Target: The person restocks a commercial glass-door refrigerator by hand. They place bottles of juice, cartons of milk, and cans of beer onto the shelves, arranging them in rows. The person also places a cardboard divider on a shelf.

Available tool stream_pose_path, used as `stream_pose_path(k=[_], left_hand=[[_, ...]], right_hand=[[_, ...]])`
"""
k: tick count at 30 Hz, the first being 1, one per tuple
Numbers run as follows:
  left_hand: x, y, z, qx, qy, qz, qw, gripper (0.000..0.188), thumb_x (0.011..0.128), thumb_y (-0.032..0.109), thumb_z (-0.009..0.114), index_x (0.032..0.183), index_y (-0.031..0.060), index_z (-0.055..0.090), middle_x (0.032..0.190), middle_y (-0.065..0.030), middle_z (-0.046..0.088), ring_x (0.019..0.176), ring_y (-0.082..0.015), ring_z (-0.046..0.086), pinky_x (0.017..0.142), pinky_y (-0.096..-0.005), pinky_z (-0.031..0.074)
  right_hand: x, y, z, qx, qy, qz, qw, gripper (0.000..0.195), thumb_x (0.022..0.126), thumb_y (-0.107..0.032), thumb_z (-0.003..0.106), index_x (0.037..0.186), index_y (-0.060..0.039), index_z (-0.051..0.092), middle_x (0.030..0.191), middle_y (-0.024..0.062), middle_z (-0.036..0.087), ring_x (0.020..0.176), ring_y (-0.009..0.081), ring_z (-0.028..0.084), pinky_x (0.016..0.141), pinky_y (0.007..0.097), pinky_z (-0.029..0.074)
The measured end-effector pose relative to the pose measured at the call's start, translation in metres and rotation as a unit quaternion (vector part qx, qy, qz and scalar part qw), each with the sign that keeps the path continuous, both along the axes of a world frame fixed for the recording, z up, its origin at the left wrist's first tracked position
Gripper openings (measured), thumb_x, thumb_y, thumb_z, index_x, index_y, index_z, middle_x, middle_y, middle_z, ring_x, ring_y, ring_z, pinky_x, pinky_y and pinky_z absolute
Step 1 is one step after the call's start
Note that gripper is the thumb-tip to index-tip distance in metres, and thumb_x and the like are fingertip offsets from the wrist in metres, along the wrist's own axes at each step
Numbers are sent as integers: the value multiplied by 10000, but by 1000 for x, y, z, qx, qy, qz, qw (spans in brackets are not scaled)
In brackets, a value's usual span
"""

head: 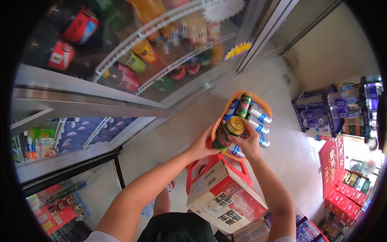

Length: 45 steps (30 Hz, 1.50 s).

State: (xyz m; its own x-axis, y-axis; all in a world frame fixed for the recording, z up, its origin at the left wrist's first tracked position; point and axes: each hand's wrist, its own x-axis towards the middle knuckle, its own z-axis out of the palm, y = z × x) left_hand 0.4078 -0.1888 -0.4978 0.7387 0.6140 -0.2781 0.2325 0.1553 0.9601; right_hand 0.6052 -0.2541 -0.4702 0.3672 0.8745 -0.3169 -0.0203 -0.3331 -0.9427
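Note:
My left hand (pixel 201 145) and my right hand (pixel 248 139) both hold a green beverage can with a gold top (pixel 229 133), tilted above an orange plastic basket (pixel 266 104). In the basket lie several silver-and-blue cans (pixel 259 114), another green can (pixel 244 106) and a blue can (pixel 232 108). Close below my hands, a white-and-red cardboard carton (pixel 228 196) rests on a red plastic stool (pixel 193 175). My fingers and the held can hide part of the basket.
A glass-door drinks cooler (pixel 178 90) with bottles on wire shelves runs along the upper left. An open door (pixel 116 163) stands at lower left. Packs of bottled water (pixel 341 106) are stacked at right, near a red printed board (pixel 331 166) and red boxes (pixel 344 202).

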Motion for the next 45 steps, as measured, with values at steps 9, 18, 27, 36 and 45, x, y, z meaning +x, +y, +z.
stream_pose_path(k=[9,18,27,36,45], left_hand=[[-97,6,189,-144,-111,18,983,788,755,146,779,1396,31,336,1235,-80,541,1115,-175,534,980,-333,422],[-219,-15,368,23,-122,109,986,796,706,194,822,1348,3,391,1161,-87,585,1040,-162,584,874,-319,502],[-331,12,537,341,-200,252,884,770,716,166,809,1340,-16,395,1216,-129,567,1091,-178,566,933,-329,465],[-398,81,700,638,-129,309,694,649,715,25,706,1308,39,444,1234,-171,531,1148,-329,527,947,-369,441],[-435,143,683,515,-84,373,767,751,708,-4,731,1361,37,363,1330,-184,479,1219,-295,486,1004,-383,421]], right_hand=[[-82,26,220,83,258,18,962,609,713,-28,776,1244,49,488,1110,90,615,1003,173,592,898,309,472],[-220,26,398,185,128,150,963,637,780,-74,739,1307,-12,386,1203,113,572,1136,217,531,968,352,425],[-367,39,546,259,-172,191,931,985,659,-260,845,1388,-30,224,1170,131,549,1113,230,544,800,342,511],[-454,136,675,547,-113,130,820,678,687,-79,811,1241,-17,424,1108,115,597,1000,205,607,835,323,507],[-485,215,691,562,-217,97,793,638,685,-86,797,1194,-23,417,1091,132,612,1027,269,610,858,340,482]])
